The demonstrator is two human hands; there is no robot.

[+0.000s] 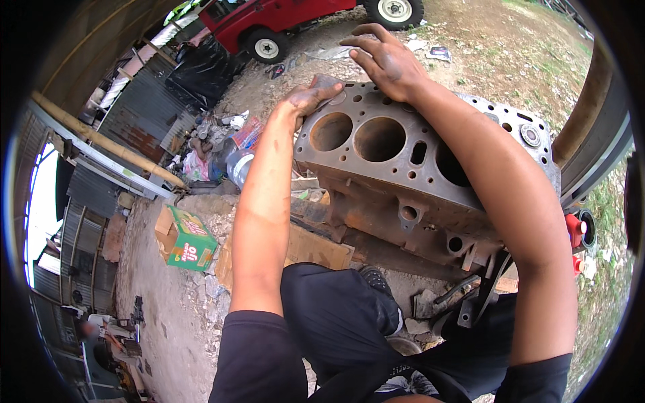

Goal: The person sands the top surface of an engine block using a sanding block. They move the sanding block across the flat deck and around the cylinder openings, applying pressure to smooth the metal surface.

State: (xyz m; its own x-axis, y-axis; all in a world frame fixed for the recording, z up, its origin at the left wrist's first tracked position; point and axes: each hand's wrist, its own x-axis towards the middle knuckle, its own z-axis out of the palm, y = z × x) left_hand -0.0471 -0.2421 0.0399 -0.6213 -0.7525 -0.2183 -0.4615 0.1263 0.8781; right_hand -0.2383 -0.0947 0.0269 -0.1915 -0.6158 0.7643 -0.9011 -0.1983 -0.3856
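A rusty engine block (376, 178) stands in front of me, its flat grey top face pierced by large round cylinder bores and smaller holes. My left hand (306, 102) is at the block's far left corner, thumb laid over the top edge and fingers curled. Under and beside it shows a greyish-pink piece (326, 81) that I cannot make out. A small round disc (336, 98) lies by the thumb. Above the far edge of the block, my right hand (390, 64) is raised with its darkened fingers apart and nothing in them. My right forearm hides part of the top face.
A green cardboard box (190, 238) and flattened cardboard (316, 245) lie left of the block. Plastic bottles (238, 164) and litter are behind them. Beyond stands a red vehicle (282, 17). A red object (574, 230) is at the right; another person (114, 342) is at lower left.
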